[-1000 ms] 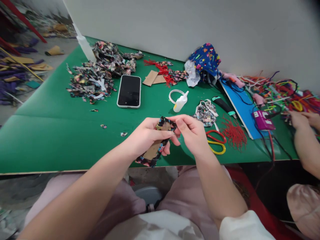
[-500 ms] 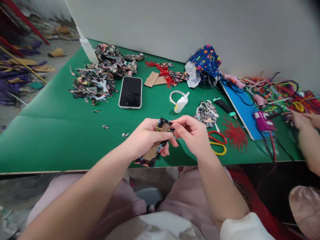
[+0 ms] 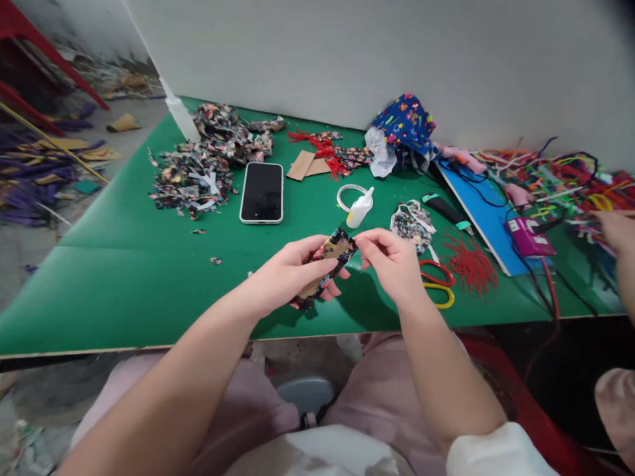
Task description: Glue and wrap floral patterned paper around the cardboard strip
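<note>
A strip of brown cardboard edged with dark floral fabric (image 3: 340, 248) is held above the table's front edge, tilted up to the right. My left hand (image 3: 290, 272) grips it, thumb across its face and fingers beneath. At its upper right corner, my right hand (image 3: 393, 259) pinches the fabric edge between thumb and fingers. Just beyond lie a small white glue bottle (image 3: 360, 209) and a white ring (image 3: 343, 192). Scissors with red and yellow handles (image 3: 449, 295) rest beside my right wrist, next to a bundle of red tassels (image 3: 470, 259).
On the green table (image 3: 124, 284) are a phone (image 3: 262, 192), floral fabric pieces (image 3: 196, 175), cardboard pieces (image 3: 301, 165), a cutter (image 3: 446, 213), a blue board (image 3: 476, 215) and a purple box with cables (image 3: 530, 237). Another person's hand (image 3: 620, 231) is at the right, by colourful cords.
The fabric-edged cardboard has moved slightly up and right, and leans more. My right hand still pinches its corner. The view has shifted a little, and the other person's hand sits farther right.
</note>
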The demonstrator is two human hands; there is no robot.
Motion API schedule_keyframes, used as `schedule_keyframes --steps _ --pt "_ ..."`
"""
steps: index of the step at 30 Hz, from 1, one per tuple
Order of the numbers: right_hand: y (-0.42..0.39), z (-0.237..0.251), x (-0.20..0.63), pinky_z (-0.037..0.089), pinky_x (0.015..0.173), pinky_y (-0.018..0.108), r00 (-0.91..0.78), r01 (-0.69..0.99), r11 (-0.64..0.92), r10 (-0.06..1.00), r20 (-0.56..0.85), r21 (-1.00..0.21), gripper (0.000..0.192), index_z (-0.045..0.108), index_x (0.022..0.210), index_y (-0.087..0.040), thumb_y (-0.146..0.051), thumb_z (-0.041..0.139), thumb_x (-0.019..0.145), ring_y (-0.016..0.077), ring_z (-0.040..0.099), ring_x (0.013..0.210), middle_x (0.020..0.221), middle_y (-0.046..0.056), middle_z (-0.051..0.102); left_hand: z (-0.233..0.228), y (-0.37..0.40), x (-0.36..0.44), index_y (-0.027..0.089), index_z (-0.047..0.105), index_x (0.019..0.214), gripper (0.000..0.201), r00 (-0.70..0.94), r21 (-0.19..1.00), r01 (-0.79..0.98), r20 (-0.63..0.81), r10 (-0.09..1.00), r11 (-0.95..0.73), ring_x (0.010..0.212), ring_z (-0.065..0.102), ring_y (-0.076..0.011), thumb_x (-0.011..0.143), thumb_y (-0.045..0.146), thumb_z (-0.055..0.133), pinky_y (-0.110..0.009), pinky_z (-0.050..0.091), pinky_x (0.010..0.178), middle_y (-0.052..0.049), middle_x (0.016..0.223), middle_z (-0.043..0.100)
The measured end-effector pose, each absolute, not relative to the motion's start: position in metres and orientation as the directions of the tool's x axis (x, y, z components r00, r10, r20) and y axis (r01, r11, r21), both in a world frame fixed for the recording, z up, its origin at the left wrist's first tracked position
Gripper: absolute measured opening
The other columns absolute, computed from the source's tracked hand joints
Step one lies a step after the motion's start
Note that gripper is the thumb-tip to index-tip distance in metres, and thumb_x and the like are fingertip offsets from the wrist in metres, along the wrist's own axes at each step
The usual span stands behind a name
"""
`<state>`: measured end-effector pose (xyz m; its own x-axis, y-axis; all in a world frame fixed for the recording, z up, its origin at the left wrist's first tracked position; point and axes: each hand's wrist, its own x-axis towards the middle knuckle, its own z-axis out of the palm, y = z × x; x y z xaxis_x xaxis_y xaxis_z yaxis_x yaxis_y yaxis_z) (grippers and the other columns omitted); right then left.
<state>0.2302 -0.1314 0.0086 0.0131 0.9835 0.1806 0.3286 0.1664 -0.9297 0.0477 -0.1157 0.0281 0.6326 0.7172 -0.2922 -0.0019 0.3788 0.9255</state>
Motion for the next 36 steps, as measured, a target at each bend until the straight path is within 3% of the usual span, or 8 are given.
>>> schedule_keyframes --steps 3,5,8,11,15,18,24,36 --pt "-0.132 0.007 0.237 0.043 0.052 0.020 -0.004 0.314 0.162 0.986 0.169 -0.935 0.028 0.069 0.091 -0.020 -0.039 0.048 0.088 0.0062 0.051 0.052 0.065 -0.002 0.058 0.021 -0.115 0.044 0.017 0.053 0.109 0.031 0.592 0.967 0.155 -0.255 0.765 0.202 0.066 0.063 -0.0139 0.086 0.037 0.050 -0.026 0.050 0.059 -0.005 0.090 0.065" --pt "-0.133 0.006 0.242 0.042 0.052 0.020 0.012 0.330 0.153 0.986 0.166 -0.931 0.032 0.068 0.097 -0.020 -0.040 0.045 0.089 0.0061 0.051 0.052 0.068 -0.002 0.058 0.016 -0.115 0.041 0.017 0.055 0.109 0.032 0.550 0.935 0.350 -0.158 0.820 -0.054 0.075 0.063 -0.0173 0.089 0.039 0.043 -0.028 0.050 0.066 -0.006 0.088 0.064" --pt "-0.136 0.004 0.252 0.041 0.051 0.020 0.065 0.355 0.122 0.986 0.155 -0.927 0.033 0.068 0.097 -0.019 -0.042 0.046 0.089 0.0058 0.050 0.052 0.069 -0.001 0.058 0.008 -0.115 0.040 0.020 0.054 0.119 0.037 0.560 0.697 0.592 0.005 0.828 -0.405 0.096 0.059 -0.0220 0.093 0.037 0.034 -0.035 0.047 0.083 -0.008 0.104 0.063" --pt "-0.140 0.000 0.260 0.042 0.052 0.020 0.069 0.387 0.087 0.990 0.123 -0.918 0.033 0.068 0.097 -0.020 -0.042 0.046 0.089 0.0059 0.051 0.053 0.069 -0.001 0.058 -0.001 -0.117 0.040 0.016 0.051 0.124 0.041 0.617 0.467 0.687 0.029 0.786 -0.557 0.100 0.057 -0.0232 0.094 0.037 0.032 -0.038 0.045 0.088 -0.010 0.110 0.059" --pt "-0.144 -0.004 0.264 0.042 0.054 0.021 0.028 0.477 0.052 0.997 0.074 -0.878 0.033 0.068 0.098 -0.020 -0.042 0.044 0.089 0.0071 0.052 0.055 0.070 -0.001 0.060 -0.011 -0.119 0.040 0.016 0.054 0.120 0.039 0.646 0.227 0.732 0.071 0.760 -0.643 0.090 0.057 -0.0227 0.093 0.036 0.036 -0.038 0.048 0.082 -0.012 0.106 0.058" --pt "-0.145 -0.006 0.264 0.043 0.058 0.023 -0.009 0.561 0.084 0.995 0.095 -0.824 0.032 0.068 0.096 -0.020 -0.040 0.044 0.089 0.0086 0.054 0.058 0.071 0.000 0.062 -0.017 -0.120 0.039 0.017 0.059 0.114 0.034 0.703 0.116 0.692 0.117 0.702 -0.713 0.085 0.054 -0.0227 0.092 0.033 0.039 -0.039 0.048 0.079 -0.012 0.105 0.058" --pt "-0.145 -0.008 0.262 0.044 0.069 0.024 -0.132 0.629 0.180 0.983 0.125 -0.756 0.024 0.067 0.093 -0.020 -0.032 0.046 0.089 0.0113 0.061 0.072 0.082 0.001 0.068 -0.022 -0.121 0.038 0.014 0.061 0.116 0.034 0.752 0.111 0.631 0.157 0.640 -0.768 0.089 0.052 -0.0230 0.090 0.028 0.043 -0.039 0.047 0.082 -0.013 0.108 0.058" --pt "-0.143 -0.012 0.259 0.043 0.074 0.025 -0.222 0.702 0.220 0.971 0.087 -0.677 0.023 0.067 0.091 -0.021 -0.029 0.046 0.090 0.0141 0.062 0.086 0.094 0.001 0.070 -0.020 -0.124 0.043 0.018 0.058 0.120 0.035 0.724 0.023 0.686 0.068 0.686 -0.727 0.090 0.051 -0.0243 0.092 0.028 0.039 -0.038 0.047 0.077 -0.010 0.112 0.061"
